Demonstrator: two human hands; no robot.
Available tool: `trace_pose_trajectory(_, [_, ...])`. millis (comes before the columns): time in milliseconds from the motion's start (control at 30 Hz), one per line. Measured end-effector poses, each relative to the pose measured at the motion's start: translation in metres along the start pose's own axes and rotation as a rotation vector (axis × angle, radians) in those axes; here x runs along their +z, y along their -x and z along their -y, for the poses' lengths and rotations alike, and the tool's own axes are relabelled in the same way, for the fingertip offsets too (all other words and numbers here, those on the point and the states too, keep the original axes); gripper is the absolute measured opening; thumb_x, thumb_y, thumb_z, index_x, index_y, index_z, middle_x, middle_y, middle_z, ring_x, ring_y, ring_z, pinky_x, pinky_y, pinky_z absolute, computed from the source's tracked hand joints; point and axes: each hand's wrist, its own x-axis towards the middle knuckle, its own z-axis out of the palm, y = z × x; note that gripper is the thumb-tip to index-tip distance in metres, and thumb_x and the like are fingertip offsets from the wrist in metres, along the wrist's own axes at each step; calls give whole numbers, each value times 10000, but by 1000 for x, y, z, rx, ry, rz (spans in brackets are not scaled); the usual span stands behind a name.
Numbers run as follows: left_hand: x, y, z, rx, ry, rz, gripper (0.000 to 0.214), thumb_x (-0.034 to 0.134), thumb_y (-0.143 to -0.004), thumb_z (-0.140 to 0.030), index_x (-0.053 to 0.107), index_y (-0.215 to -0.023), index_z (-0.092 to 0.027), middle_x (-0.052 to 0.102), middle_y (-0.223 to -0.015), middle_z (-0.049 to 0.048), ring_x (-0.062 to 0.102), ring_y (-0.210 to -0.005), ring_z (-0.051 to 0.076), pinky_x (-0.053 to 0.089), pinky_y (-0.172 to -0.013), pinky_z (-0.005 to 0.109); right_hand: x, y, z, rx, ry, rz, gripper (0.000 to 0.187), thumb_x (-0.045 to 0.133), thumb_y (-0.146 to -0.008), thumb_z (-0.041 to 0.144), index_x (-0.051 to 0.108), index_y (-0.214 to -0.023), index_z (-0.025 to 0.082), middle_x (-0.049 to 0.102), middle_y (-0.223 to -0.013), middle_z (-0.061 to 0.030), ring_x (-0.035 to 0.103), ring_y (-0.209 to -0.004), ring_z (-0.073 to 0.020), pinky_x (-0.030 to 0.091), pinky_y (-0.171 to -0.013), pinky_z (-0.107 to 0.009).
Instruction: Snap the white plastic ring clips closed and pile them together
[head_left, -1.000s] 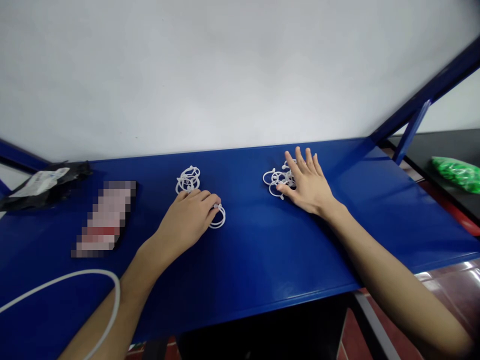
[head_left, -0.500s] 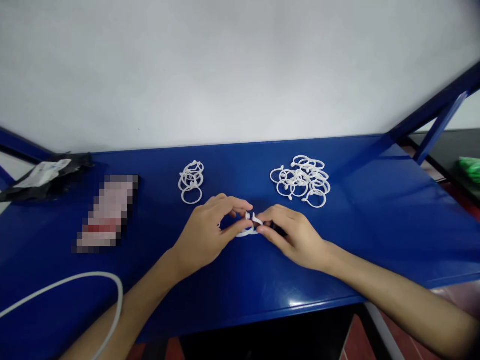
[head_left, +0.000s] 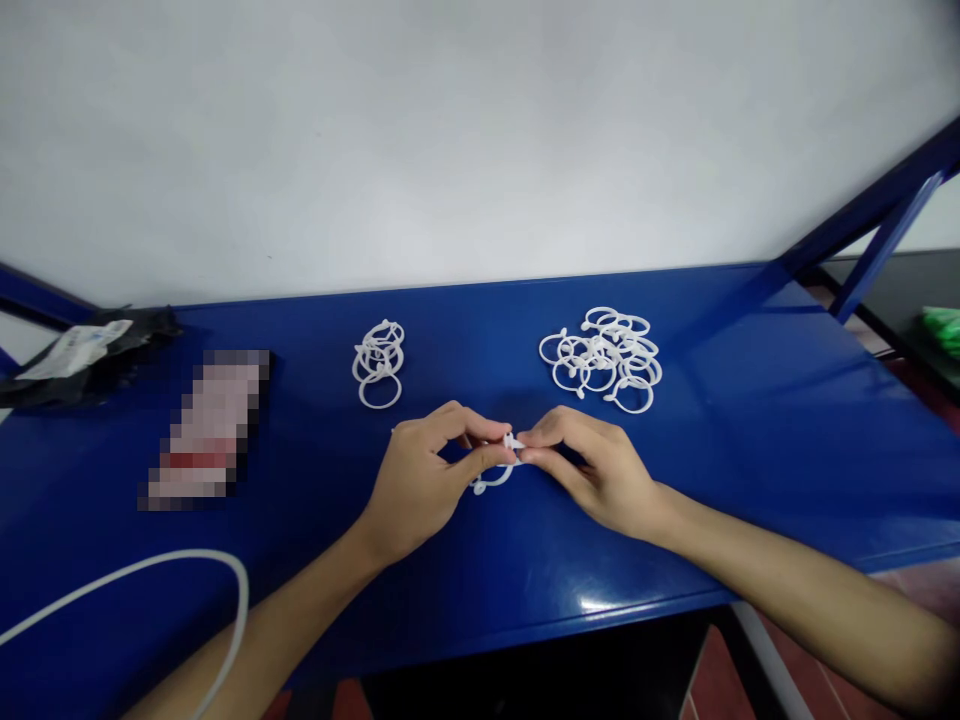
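Right now both of my hands meet over the middle of the blue metal shelf [head_left: 750, 450], a little nearer to me than its centre. My left hand [head_left: 420, 480] pinches one end of a white plastic ring [head_left: 491, 478] between thumb and forefinger, with the other fingers curled loosely behind. My right hand [head_left: 600, 470] pinches the other end the same way, thumb and forefinger pressed together and the remaining fingers folded under the palm. The ring hangs between the two pinches just above the shelf, its loop dipping toward me (whether its ends are joined I cannot tell, the fingertips cover them).

Farther back and to the left lies a small cluster of rings [head_left: 379, 360], overlapping one another. Farther back and to the right lies a larger heap of rings [head_left: 604, 358], spread flat and tangled. Both lie well apart from my hands.

At the left sits a pixelated flat object [head_left: 206, 430], and beyond it, at the far left edge, a black bag with a white label [head_left: 82, 350]. A white tube [head_left: 187, 560] curves across the near left corner. Something green [head_left: 943, 330] lies on a dark surface at the far right.
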Motion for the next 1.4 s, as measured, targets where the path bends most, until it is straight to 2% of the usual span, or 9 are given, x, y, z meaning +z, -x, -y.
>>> trace_pose_trajectory(400, [13, 5, -1, 174, -6, -44, 178, 663, -870, -181, 736, -728, -259, 735, -723, -40, 645, -653, 109, 551, -634, 246, -3, 5, 2, -166, 196, 134, 148, 458, -1000, 151, 598, -1018, 193, 685, -889, -60, 614, -824, -171, 521, -705, -329])
trace_pose_trajectory(500, [2, -3, 3, 213, -49, 48, 111, 643, -890, -201, 740, -858, -245, 744, -824, -21, 657, -750, 121, 545, -713, 261, -1, 0, 0, -137, 173, 89, 83, 512, -989, 186, 595, -992, 197, 686, -894, -55, 616, -817, -166, 530, -712, -321])
trace_pose_trajectory(633, [-12, -13, 11, 271, -231, 185, 327, 457, -934, -129, 658, -1174, -220, 708, -1050, 28, 617, -974, 160, 498, -891, 344, -1, -5, -3, -70, 149, 42, 37, 562, -972, 207, 594, -965, 190, 695, -915, -58, 631, -831, -160, 544, -735, -317])
trace_pose_trajectory(767, [-9, -15, 21, 331, -530, 312, 241, 533, -921, -177, 686, -1098, -232, 687, -1046, 31, 570, -939, 192, 439, -842, 375, -3, -4, -5, -61, 135, 52, 55, 568, -972, 232, 599, -971, 186, 696, -915, -60, 637, -826, -159, 552, -728, -314])
trace_pose_trajectory(867, [-5, -15, 26, 362, -600, 235, 163, 549, -955, -256, 706, -922, -224, 708, -885, 9, 566, -849, 190, 404, -779, 362, -2, -2, -2, -111, 122, 110, 74, 563, -975, 240, 610, -990, 184, 699, -894, -50, 638, -823, -156, 553, -743, -314])
trace_pose_trajectory(1033, [-12, -20, 28, 218, -603, -50, 154, 576, -939, -269, 664, -838, -193, 682, -761, 0, 576, -756, 171, 426, -753, 324, -5, -2, 4, -226, 102, 207, 87, 539, -984, 216, 612, -994, 170, 710, -907, -58, 650, -834, -150, 552, -761, -307])
trace_pose_trajectory(1100, [-16, -23, 29, 188, -612, -105, 138, 586, -927, -264, 663, -835, -196, 673, -750, -6, 583, -742, 167, 433, -745, 313, -13, -4, 2, -233, 183, 141, 68, 564, -971, 217, 611, -1004, 181, 710, -909, -48, 647, -830, -150, 546, -742, -300])
trace_pose_trajectory(1267, [-16, -23, 28, 190, -596, -121, 127, 610, -910, -276, 661, -819, -205, 669, -748, -20, 585, -729, 156, 438, -753, 310, -48, -16, -18, -64, 610, -271, 42, 642, -917, 230, 614, -939, 208, 699, -874, -33, 614, -814, -178, 505, -716, -322])
trace_pose_trajectory(1400, [-13, -21, 26, 193, -575, -102, 120, 621, -903, -279, 657, -809, -214, 656, -730, -27, 578, -712, 150, 429, -737, 307, -68, -22, -42, 55, 784, -321, 44, 623, -921, 243, 607, -892, 215, 692, -884, -44, 569, -852, -213, 475, -729, -352])
